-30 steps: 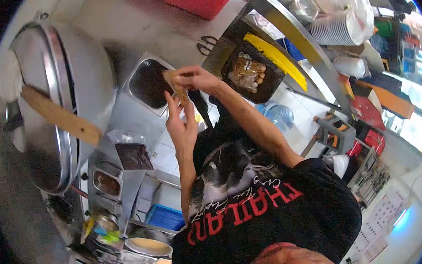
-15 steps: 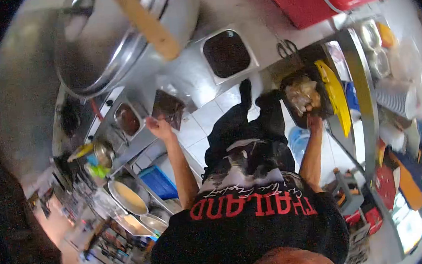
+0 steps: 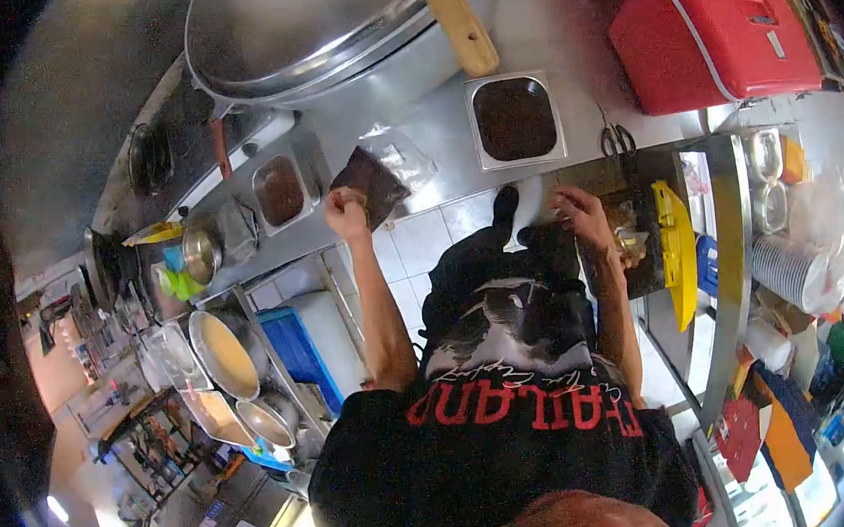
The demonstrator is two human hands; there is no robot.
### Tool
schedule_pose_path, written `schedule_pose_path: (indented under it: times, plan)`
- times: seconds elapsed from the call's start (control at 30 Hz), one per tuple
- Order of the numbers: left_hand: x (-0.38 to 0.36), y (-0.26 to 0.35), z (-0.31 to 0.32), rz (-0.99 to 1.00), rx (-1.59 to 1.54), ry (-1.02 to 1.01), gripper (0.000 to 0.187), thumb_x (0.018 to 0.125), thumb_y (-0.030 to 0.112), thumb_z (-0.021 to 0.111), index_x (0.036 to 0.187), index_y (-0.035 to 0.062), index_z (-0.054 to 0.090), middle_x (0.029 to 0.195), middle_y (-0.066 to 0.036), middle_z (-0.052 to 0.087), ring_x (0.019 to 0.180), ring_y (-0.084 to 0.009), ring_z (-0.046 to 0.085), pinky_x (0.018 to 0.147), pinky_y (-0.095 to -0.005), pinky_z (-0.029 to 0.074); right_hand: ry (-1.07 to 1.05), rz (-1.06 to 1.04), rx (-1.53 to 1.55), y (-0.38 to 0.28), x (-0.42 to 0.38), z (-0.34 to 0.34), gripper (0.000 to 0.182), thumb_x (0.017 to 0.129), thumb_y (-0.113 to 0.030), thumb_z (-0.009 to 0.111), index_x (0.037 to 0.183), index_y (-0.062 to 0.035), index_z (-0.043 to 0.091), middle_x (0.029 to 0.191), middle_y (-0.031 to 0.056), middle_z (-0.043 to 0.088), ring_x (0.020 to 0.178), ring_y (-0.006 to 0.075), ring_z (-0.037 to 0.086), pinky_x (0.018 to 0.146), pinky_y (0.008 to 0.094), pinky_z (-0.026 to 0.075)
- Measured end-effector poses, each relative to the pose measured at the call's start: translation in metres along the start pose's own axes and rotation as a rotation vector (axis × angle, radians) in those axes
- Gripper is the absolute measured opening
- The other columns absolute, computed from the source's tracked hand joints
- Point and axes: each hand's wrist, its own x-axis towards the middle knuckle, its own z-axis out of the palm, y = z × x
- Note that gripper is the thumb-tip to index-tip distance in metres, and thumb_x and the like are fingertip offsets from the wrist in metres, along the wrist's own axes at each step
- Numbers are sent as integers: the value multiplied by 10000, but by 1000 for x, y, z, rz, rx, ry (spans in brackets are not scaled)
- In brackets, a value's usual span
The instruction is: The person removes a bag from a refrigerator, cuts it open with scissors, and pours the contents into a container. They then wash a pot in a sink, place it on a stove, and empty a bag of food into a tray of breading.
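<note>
Clear plastic bag (image 3: 370, 176) with dark contents lies on the steel table (image 3: 419, 111), near the edge, its filled part toward the person and its transparent end spread out to the right. The left hand (image 3: 347, 213) is right at the filled end, fingers curled inward; it overlaps the bag in this view, and I cannot tell whether it grips the plastic, merely touches it, or has something small between the fingertips. The right hand (image 3: 580, 211) is well apart from it, past the table's edge, part open with its fingers bent and slightly spread, and looks free of any load. Beside that forearm sits a dark tray (image 3: 642, 184) with a plastic-wrapped item (image 3: 630, 237) partly hidden by the arm, and a yellow strip (image 3: 678, 253) along its outer side.

To the left of the bag stands a small steel pan (image 3: 306, 185) of brown contents; to the right, a larger square steel pan (image 3: 524, 161), also dark inside. Behind them is a big lidded metal pot (image 3: 321, 21), a wooden handle (image 3: 454, 22) crossing over its rim. Scissors (image 3: 618, 141) with black handles lie between the larger pan and the red cooler box (image 3: 713, 32).
</note>
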Motion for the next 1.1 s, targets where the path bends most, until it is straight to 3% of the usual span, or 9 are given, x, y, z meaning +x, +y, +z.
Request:
schedule_pose_path:
  times: [0.03,0.17,0.3,0.4,0.5,0.63,0.8,0.97,1.1]
  plan:
    - [-18,48,25,-34,-44,48,45,846,32,561,811,13,582,709,-46,588,611,-142,524,566,-285,430,-62,-57,-65,-7,2,7,302,905,-173,605,1167,-21,598,929,63,681,723,121,602,649,250,481]
    - [-47,139,60,486,613,115,70,803,-25,598,848,9,641,714,-106,630,618,-171,575,597,-311,467,-136,-404,-339,-53,16,48,322,849,-143,657,1151,-37,620,915,89,701,739,172,647,688,282,510]
    - [-63,216,57,425,564,-43,156,741,-103,574,821,7,651,767,-126,658,686,-231,631,661,-327,492,-197,-658,-400,-152,14,106,374,817,-196,701,1154,-56,621,1007,145,670,866,267,645,721,339,534]
    - [-77,285,69,685,729,-305,227,676,-135,555,820,8,656,777,-126,658,720,-260,638,660,-346,505,-130,-1138,-569,-190,27,138,386,834,-245,705,1159,-53,621,1130,139,637,981,256,604,779,333,510]
    - [-83,295,81,791,614,-471,307,600,-155,530,808,25,666,778,-110,658,716,-275,629,639,-350,507,-329,-1065,-566,-196,35,150,362,844,-252,701,1133,-44,635,1016,106,667,908,215,618,785,306,492]
    - [-101,310,109,747,469,-635,358,558,-177,504,805,22,668,775,-98,665,690,-264,625,628,-341,504,-780,-676,-290,-216,22,125,212,868,-188,681,974,-5,677,771,16,637,729,97,561,703,276,468]
    - [-113,306,144,757,329,-659,296,598,-171,530,782,22,658,773,-91,674,674,-260,629,626,-332,505,-520,-655,-242,-216,-6,88,85,814,-64,693,869,-6,665,757,48,643,707,107,573,677,271,465]
    - [-122,319,180,502,342,-668,161,770,-47,677,909,35,669,815,-66,681,706,-166,645,643,-286,508,54,-771,-219,-232,-49,69,91,725,41,682,791,0,635,723,90,621,675,185,596,640,306,462]
    - [-126,327,216,278,35,-813,232,761,-60,684,977,22,673,830,-58,676,730,-134,629,641,-259,495,282,-973,-323,-244,-72,53,120,696,52,685,776,1,612,729,96,604,685,213,595,611,299,459]
